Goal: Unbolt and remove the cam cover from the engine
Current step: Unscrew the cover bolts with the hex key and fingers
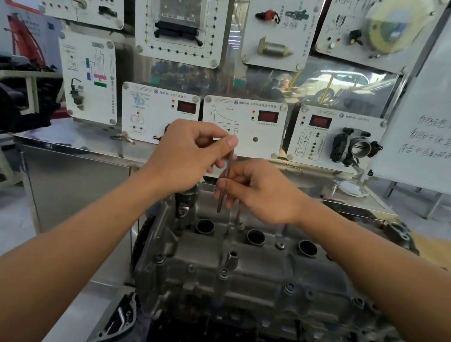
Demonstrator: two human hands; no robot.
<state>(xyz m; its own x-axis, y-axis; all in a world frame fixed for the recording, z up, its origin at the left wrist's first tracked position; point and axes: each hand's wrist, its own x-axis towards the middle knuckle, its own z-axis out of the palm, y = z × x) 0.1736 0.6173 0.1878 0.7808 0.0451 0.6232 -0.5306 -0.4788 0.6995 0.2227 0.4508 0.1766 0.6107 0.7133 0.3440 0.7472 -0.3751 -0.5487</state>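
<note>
The grey cam cover [257, 275] lies on top of the engine in front of me, with three round plug wells along its far side and several bolts [223, 272] along the near edge. Above its far edge both hands meet. My left hand [186, 155] pinches the top of a thin metal hex key [227, 176] that stands nearly upright. My right hand [258, 191] grips the same key lower down, and a second thin shaft runs from under this hand down to a bolt [240, 224] on the cover.
A steel cabinet [77, 182] stands behind the engine, backed by white training panels [241, 124] with displays and a throttle body [356, 149]. A whiteboard [450, 112] leans at the right. Another engine on a stand [11, 95] is at the left.
</note>
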